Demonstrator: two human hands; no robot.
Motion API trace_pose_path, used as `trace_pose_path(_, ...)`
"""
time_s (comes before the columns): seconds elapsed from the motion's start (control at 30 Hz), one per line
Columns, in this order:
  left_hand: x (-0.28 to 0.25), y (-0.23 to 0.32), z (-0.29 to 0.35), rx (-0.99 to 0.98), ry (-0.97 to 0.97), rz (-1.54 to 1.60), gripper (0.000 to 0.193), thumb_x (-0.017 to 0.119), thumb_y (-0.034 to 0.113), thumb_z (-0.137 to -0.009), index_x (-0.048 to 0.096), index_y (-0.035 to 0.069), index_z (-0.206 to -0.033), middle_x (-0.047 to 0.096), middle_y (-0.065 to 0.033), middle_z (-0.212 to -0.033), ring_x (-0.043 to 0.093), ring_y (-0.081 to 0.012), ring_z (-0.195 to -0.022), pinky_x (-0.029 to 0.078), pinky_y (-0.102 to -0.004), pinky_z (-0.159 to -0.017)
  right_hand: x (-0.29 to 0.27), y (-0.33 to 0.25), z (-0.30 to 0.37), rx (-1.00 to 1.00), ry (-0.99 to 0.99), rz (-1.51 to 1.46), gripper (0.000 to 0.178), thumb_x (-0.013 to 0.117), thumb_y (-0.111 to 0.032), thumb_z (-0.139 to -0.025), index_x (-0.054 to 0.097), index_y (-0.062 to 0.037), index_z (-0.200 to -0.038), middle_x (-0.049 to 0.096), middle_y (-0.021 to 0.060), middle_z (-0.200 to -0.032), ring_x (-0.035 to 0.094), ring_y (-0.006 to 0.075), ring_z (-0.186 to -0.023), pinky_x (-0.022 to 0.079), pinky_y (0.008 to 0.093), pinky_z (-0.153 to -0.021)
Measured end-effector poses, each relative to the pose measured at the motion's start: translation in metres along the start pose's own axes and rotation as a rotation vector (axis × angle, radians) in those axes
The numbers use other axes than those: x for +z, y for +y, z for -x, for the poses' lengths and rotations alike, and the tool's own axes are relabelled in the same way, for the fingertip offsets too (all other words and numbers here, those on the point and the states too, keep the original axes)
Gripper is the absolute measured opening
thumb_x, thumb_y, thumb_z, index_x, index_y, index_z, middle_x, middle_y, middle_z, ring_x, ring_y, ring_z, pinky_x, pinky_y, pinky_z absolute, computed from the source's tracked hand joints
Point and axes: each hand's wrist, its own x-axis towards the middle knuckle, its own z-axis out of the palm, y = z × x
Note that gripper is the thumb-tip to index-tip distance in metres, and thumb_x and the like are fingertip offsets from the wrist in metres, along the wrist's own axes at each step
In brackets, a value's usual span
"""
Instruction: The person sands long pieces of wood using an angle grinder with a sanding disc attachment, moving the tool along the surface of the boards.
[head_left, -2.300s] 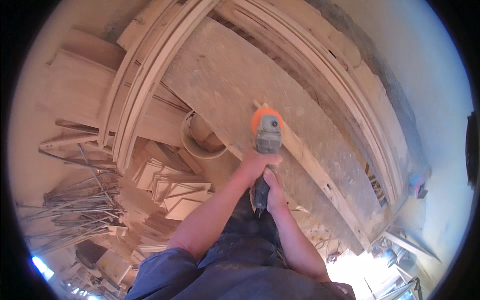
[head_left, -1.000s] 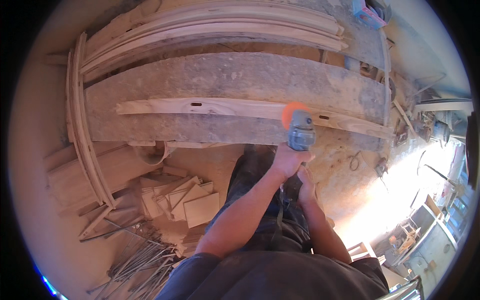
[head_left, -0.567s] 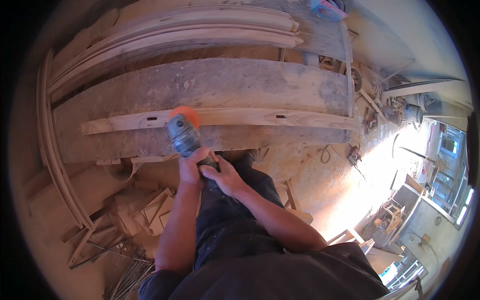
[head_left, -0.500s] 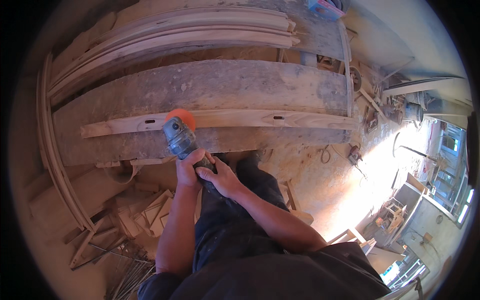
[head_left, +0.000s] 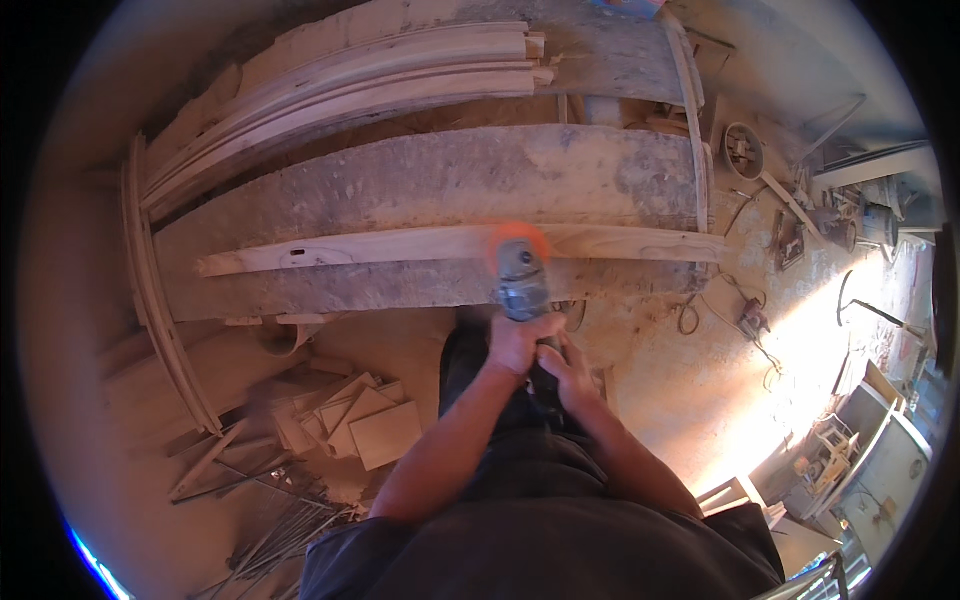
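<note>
Both of my hands are wrapped round an angle grinder [head_left: 523,283] with a dusty grey head and an orange disc [head_left: 541,238]. My left hand [head_left: 522,342] grips the body just behind the head. Farther back, my right hand [head_left: 570,371] holds the dark rear part. The disc looks blurred and lies over a long pale wooden rail [head_left: 400,247], right of its middle. Near the rail's left end is a dark slot. The grinder's head and disc hide part of the rail, which rests on a worn, dusty plank bench [head_left: 400,180].
Several long wooden mouldings [head_left: 400,88] lie stacked on the bench's far part. Board offcuts [head_left: 380,425] and thin rods [head_left: 275,545] are heaped on the floor at lower left. Toward the right, a corded power tool [head_left: 754,318] lies on the floor near a round drum-like object [head_left: 742,150].
The grinder, with both hands still on it, has moved right along the rail, from near the left slot to past the middle. The whole view has shifted slightly.
</note>
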Motion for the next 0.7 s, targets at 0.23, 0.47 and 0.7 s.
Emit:
trace_pose_path(0.23,0.047,-0.043,-0.017,0.037,-0.051,-0.137,0.014,0.079,0.006,-0.078,0.070,0.001,-0.088,0.071,-0.0081,-0.080,0.068,-0.0191,-0.065,0.055,-0.0353,-0.062,-0.059,0.005,0.025,0.034,-0.007,-0.198,0.039,0.063,-0.028,-0.098,0.058,-0.0016,-0.127,0.067,0.0070,-0.093,0.066,0.0163,-0.069,0.055,0.0305,-0.061)
trace_pose_path(0.47,-0.028,-0.009,-0.005,0.102,0.121,0.022,0.016,0.072,0.013,-0.079,0.070,-0.002,-0.085,0.069,-0.0130,-0.078,0.067,-0.0245,-0.070,0.054,-0.0366,-0.068,0.006,0.008,-0.021,-0.060,-0.108,0.139,0.048,0.069,-0.036,-0.096,0.061,0.0014,-0.124,0.070,0.0113,-0.110,0.066,0.0196,-0.100,0.051,0.0348,-0.091)
trace_pose_path(0.7,-0.032,0.018,-0.006,0.096,0.074,0.137,0.018,0.069,0.015,-0.081,0.068,-0.003,-0.083,0.068,-0.0148,-0.079,0.066,-0.0258,-0.070,0.054,-0.0378,-0.070,0.028,-0.001,-0.039,-0.027,-0.105,0.125,0.050,0.073,-0.039,-0.093,0.064,0.0035,-0.118,0.071,0.0112,-0.107,0.064,0.0157,-0.102,0.050,0.0335,-0.093)
